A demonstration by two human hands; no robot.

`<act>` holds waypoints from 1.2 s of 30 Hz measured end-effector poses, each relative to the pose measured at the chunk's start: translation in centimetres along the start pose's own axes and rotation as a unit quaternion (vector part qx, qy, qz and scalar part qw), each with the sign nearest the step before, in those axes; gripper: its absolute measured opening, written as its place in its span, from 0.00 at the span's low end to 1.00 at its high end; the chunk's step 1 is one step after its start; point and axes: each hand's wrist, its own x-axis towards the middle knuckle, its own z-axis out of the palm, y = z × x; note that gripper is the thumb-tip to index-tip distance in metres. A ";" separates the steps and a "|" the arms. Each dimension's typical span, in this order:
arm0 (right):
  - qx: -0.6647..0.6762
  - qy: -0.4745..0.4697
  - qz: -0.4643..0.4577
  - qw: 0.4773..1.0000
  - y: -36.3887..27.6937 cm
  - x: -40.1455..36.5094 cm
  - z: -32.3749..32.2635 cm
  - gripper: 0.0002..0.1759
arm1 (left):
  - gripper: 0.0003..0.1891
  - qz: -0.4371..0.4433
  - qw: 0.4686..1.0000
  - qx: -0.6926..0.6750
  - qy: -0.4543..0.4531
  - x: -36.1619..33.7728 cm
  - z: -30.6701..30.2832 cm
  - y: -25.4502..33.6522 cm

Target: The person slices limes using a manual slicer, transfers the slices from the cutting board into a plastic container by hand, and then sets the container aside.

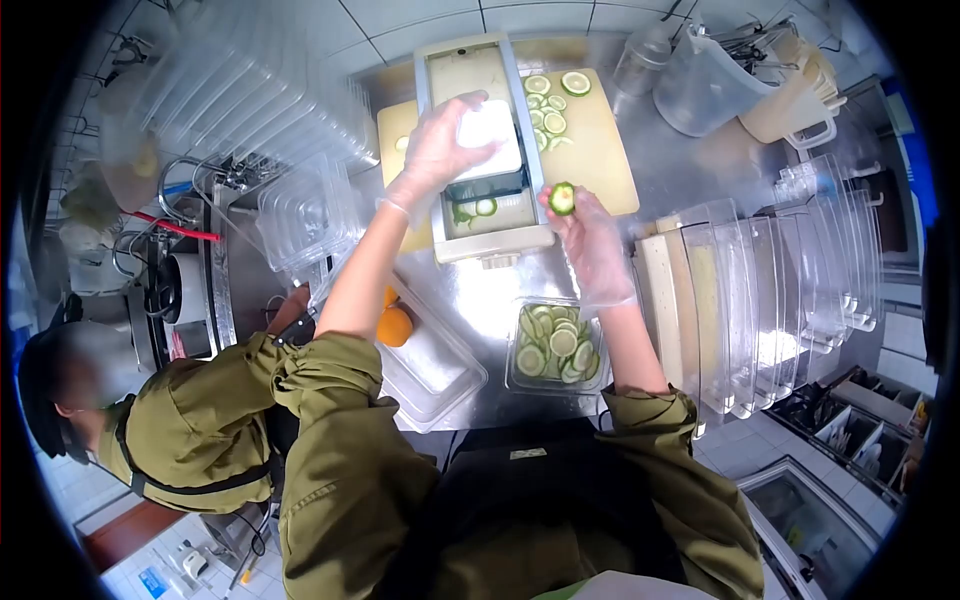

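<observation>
My gloved left hand (445, 145) is wrapped around the white hand guard (490, 137) on a long slicer (495, 243), whose frame lies across a pale cutting board (605, 150). To the right of the slicer's near end, my gloved right hand (590, 240) pinches a cut lime end (563, 198), its pale flesh facing up. Small lime pieces (486, 207) lie in the slicer below the guard. Several lime slices (554, 122) rest on the board's right side. A clear container (512, 375) of lime slices stands on the steel counter nearer my body.
Oranges (394, 326) sit beside a clear tray (425, 385) on the left. Stacked clear containers (310, 215) rise behind it. Upright boards and clear panels (720, 300) line the right, with a large pitcher (700, 85) behind. A co-worker (190, 420) stands close on my left.
</observation>
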 end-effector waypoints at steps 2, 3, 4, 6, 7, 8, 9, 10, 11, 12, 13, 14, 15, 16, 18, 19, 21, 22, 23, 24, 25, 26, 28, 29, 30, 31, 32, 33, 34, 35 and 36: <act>0.009 -0.027 -0.011 1.000 -0.4 -0.5 -0.2 0.16 | 0.29 0.013 1.000 -0.021 0.011 -0.2 0.1 -0.1; 0.014 -0.019 -0.026 0.999 -0.7 -0.8 -0.6 0.14 | 0.28 0.019 0.999 -0.031 0.017 -0.4 -0.3 0.5; 0.018 -0.012 -0.040 0.999 -1.1 -1.0 -1.2 0.13 | 0.26 0.018 0.999 -0.038 0.028 -0.5 -0.6 1.0; 0.012 0.028 -0.054 0.998 -2.1 -0.7 -1.4 0.11 | 0.27 0.001 0.994 -0.101 0.040 -0.5 -2.3 2.8; -0.040 0.042 -0.060 0.997 -2.8 -0.2 -1.4 0.11 | 0.28 -0.012 0.990 -0.133 0.045 -0.5 -2.9 3.3; -0.091 0.056 -0.064 0.992 -3.6 0.6 -1.4 0.11 | 0.26 0.052 0.990 -0.095 0.085 0.2 -3.3 2.0; -0.142 0.070 -0.066 0.985 -4.2 1.4 -1.1 0.10 | 0.23 0.009 0.986 -0.132 0.101 0.2 -5.1 3.2; -0.186 0.036 -0.106 0.976 -4.6 2.0 -0.2 0.08 | 0.21 -0.019 0.967 -0.220 0.130 0.3 -6.8 4.0; -0.231 0.006 -0.149 0.961 -4.8 2.7 1.1 0.07 | 0.19 -0.047 0.952 -0.253 0.167 0.5 -8.7 4.1; -0.274 -0.024 -0.192 0.942 -4.7 3.4 2.4 0.06 | 0.17 -0.021 0.920 -0.327 0.213 0.7 -10.4 4.4; -0.330 -0.053 -0.211 0.919 -4.4 4.4 4.0 0.06 | 0.16 0.005 0.901 -0.350 0.256 0.9 -12.2 5.3; -0.385 -0.081 -0.229 0.890 -3.9 5.4 5.7 0.07 | 0.16 -0.005 0.894 -0.340 0.292 0.8 -13.8 6.0; -0.495 -0.110 -0.227 0.831 -3.2 6.8 7.2 0.08 | 0.17 0.017 0.882 -0.346 0.319 0.8 -15.0 6.2; -0.597 -0.136 -0.223 0.759 -2.4 8.2 8.4 0.10 | 0.18 0.037 0.881 -0.329 0.337 0.7 -15.8 6.1; -0.780 -0.213 -0.196 0.554 -0.6 10.1 11.0 0.09 | 0.20 0.043 0.886 -0.288 0.360 0.5 -16.8 6.1; -0.796 -0.221 -0.195 0.529 0.7 11.4 10.8 0.07 | 0.20 0.029 0.892 -0.266 0.364 0.1 -17.0 6.3; -0.826 -0.237 -0.191 0.474 3.1 13.1 10.2 0.04 | 0.20 0.002 0.902 -0.238 0.359 -0.5 -17.2 5.7; -0.832 -0.238 -0.190 0.463 3.3 13.6 10.0 0.05 | 0.19 -0.003 0.899 -0.261 0.352 -0.9 -17.1 5.5; -0.839 -0.240 -0.188 0.451 3.4 14.1 9.7 0.05 | 0.19 -0.009 0.895 -0.285 0.344 -1.3 -16.7 5.3; -0.845 -0.240 -0.184 0.440 3.2 14.2 9.4 0.06 | 0.18 -0.004 0.898 -0.287 0.335 -1.5 -16.3 5.4; -0.831 -0.235 -0.226 0.451 2.1 13.5 9.6 0.08 | 0.19 0.015 0.902 -0.282 0.327 -1.6 -15.6 5.6; -0.815 -0.230 -0.265 0.461 0.8 12.6 9.4 0.09 | 0.19 0.008 0.915 -0.260 0.308 -1.7 -15.0 5.9; -0.714 -0.162 -0.331 0.596 -3.5 7.8 9.4 0.10 | 0.19 -0.003 0.934 -0.241 0.264 -1.4 -13.4 6.5; -0.627 -0.101 -0.386 0.669 -3.6 7.0 7.9 0.09 | 0.19 -0.004 0.940 -0.243 0.241 -1.1 -12.5 6.8; -0.527 -0.037 -0.434 0.730 -3.7 6.4 6.1 0.09 | 0.19 0.012 0.951 -0.216 0.221 -0.5 -11.2 5.6; -0.520 0.016 -0.404 0.752 -3.9 5.5 4.3 0.09 | 0.19 -0.007 0.955 -0.216 0.205 -0.2 -10.2 6.3; -0.509 0.070 -0.374 0.772 -3.9 4.6 2.6 0.09 | 0.19 -0.027 0.963 -0.202 0.178 0.2 -9.3 6.4; -0.521 0.091 -0.317 0.787 -3.3 4.3 0.1 0.08 | 0.20 -0.045 0.970 -0.187 0.151 0.7 -8.3 6.3; -0.531 0.111 -0.260 0.799 -2.3 4.2 -2.0 0.07 | 0.20 -0.031 0.971 -0.191 0.143 0.8 -7.3 6.1; -0.524 0.115 -0.250 0.806 -1.3 3.7 -3.1 0.07 | 0.20 -0.027 0.973 -0.184 0.137 1.0 -6.2 5.3; -0.516 0.120 -0.238 0.814 -0.5 2.9 -3.7 0.07 | 0.20 -0.024 0.975 -0.176 0.130 1.2 -5.6 4.9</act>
